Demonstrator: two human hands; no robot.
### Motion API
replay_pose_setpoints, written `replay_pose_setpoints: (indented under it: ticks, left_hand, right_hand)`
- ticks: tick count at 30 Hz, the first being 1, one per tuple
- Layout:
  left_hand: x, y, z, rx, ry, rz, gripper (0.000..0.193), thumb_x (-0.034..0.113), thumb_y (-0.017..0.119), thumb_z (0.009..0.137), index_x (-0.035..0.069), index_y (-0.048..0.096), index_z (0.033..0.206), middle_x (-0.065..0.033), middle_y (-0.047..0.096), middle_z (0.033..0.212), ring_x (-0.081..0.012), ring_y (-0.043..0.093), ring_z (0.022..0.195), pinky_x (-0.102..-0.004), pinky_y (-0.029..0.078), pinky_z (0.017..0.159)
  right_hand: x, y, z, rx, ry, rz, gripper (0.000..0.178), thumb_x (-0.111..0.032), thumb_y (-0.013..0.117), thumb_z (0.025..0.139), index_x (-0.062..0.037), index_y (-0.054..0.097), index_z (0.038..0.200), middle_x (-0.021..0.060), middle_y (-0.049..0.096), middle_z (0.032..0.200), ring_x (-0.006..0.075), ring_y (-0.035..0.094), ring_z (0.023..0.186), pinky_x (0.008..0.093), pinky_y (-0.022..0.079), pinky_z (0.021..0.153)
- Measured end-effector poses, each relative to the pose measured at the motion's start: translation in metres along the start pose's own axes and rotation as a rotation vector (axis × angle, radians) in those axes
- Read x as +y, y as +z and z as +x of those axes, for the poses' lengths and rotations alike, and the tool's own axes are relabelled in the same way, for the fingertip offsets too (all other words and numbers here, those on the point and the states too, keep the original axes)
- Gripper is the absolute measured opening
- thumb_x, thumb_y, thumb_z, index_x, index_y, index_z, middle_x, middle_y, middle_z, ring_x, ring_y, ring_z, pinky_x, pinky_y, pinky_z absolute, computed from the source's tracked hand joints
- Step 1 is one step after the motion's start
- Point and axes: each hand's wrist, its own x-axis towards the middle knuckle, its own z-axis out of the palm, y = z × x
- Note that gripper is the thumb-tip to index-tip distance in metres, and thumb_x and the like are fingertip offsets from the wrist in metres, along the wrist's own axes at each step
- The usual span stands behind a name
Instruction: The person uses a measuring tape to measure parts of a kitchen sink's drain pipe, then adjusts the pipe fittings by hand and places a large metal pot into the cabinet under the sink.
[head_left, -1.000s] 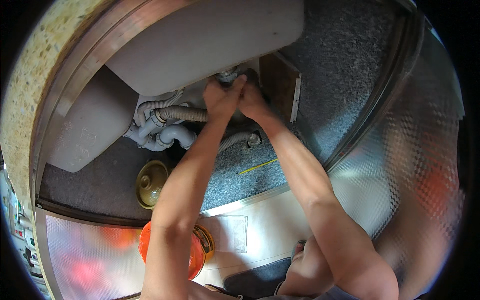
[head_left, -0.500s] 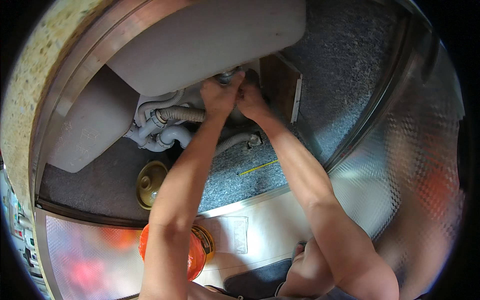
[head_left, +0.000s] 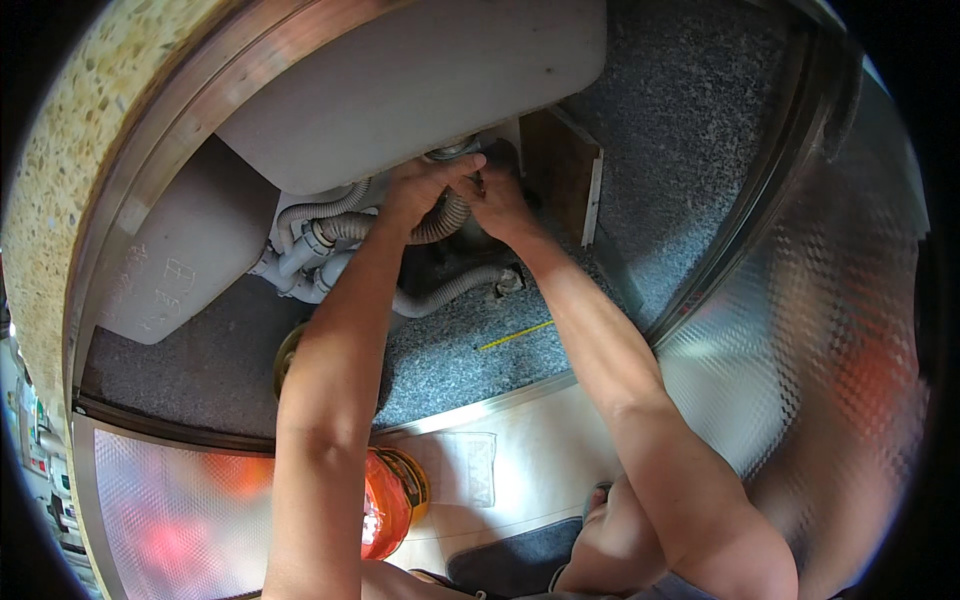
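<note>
Under the sink bowl (head_left: 420,90), a grey corrugated drain hose (head_left: 440,222) rises to a round metal drain fitting (head_left: 455,149). My left hand (head_left: 418,187) is closed round the top of the hose just below the fitting, its thumb reaching across the front. Pressed close beside it, my right hand (head_left: 498,207) grips the same hose end from the right. The fingers behind the hose are hidden. To the left, the hose joins white plastic drain pipes (head_left: 300,262).
A second sink bowl (head_left: 180,240) hangs at left. Another grey hose (head_left: 450,290) runs to a floor hole. A yellow strip (head_left: 515,335) lies on the speckled cabinet floor (head_left: 440,370). My left forearm partly covers a brownish lid (head_left: 287,362). An orange bag-lined bucket (head_left: 385,505) stands outside.
My left hand and forearm have shifted left and slightly down, turning about the hose top. More of the corrugated hose and the fitting shows. My right hand has barely moved.
</note>
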Motion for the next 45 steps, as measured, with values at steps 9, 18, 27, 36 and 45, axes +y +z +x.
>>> replay_pose_setpoints:
  ticks: [9, 18, 27, 36, 45]
  left_hand:
    - [-0.008, 0.058, 0.003, 0.426, 0.094, 0.108, 0.056, 0.036, 0.087, 0.069, -0.007, 0.065, 0.098, -0.0161, 0.071, 0.090, -0.0222, 0.068, 0.082, -0.0356, 0.053, 0.081]
    - [0.005, 0.076, 0.002, 0.792, -0.081, 0.421, 0.050, 0.035, 0.088, 0.068, -0.006, 0.069, 0.090, -0.0151, 0.071, 0.089, -0.0191, 0.068, 0.087, -0.0325, 0.054, 0.080]
    - [-0.036, 0.041, 0.024, 0.398, 0.084, 0.006, 0.055, 0.035, 0.086, 0.067, -0.006, 0.068, 0.098, -0.0186, 0.071, 0.094, -0.0280, 0.070, 0.087, -0.0373, 0.054, 0.081]
    - [0.004, 0.016, 0.003, -0.026, -0.133, -0.181, 0.053, 0.031, 0.087, 0.065, -0.006, 0.066, 0.096, -0.0166, 0.070, 0.088, -0.0204, 0.068, 0.067, -0.0292, 0.053, 0.071]
    - [-0.017, 0.073, 0.018, 0.760, 0.140, 0.247, 0.039, 0.023, 0.088, 0.066, -0.003, 0.067, 0.087, -0.0102, 0.065, 0.066, -0.0186, 0.062, 0.051, -0.0324, 0.050, 0.049]
  right_hand:
    - [0.024, -0.017, 0.002, -0.131, 0.135, -0.051, 0.052, -0.035, 0.057, 0.094, -0.0004, 0.049, 0.131, 0.0255, 0.064, 0.115, 0.0414, 0.061, 0.108, 0.0457, 0.048, 0.089]
    - [0.013, -0.001, -0.007, 0.081, -0.027, 0.097, 0.034, -0.014, 0.061, 0.090, -0.0013, 0.052, 0.121, 0.0152, 0.061, 0.104, 0.0252, 0.061, 0.091, 0.0368, 0.049, 0.079]
    - [0.017, 0.002, -0.001, 0.068, 0.005, -0.079, 0.048, -0.029, 0.057, 0.090, -0.0094, 0.050, 0.134, 0.0221, 0.065, 0.111, 0.0395, 0.061, 0.108, 0.0451, 0.049, 0.089]
    - [-0.003, -0.006, 0.000, -0.043, 0.108, -0.195, 0.050, -0.030, 0.057, 0.090, -0.0086, 0.048, 0.135, 0.0223, 0.060, 0.124, 0.0409, 0.059, 0.110, 0.0483, 0.048, 0.090]
    - [0.031, 0.001, 0.001, 0.116, -0.049, -0.106, 0.023, -0.009, 0.058, 0.088, 0.0013, 0.056, 0.108, 0.0168, 0.063, 0.094, 0.0221, 0.059, 0.083, 0.0366, 0.047, 0.073]
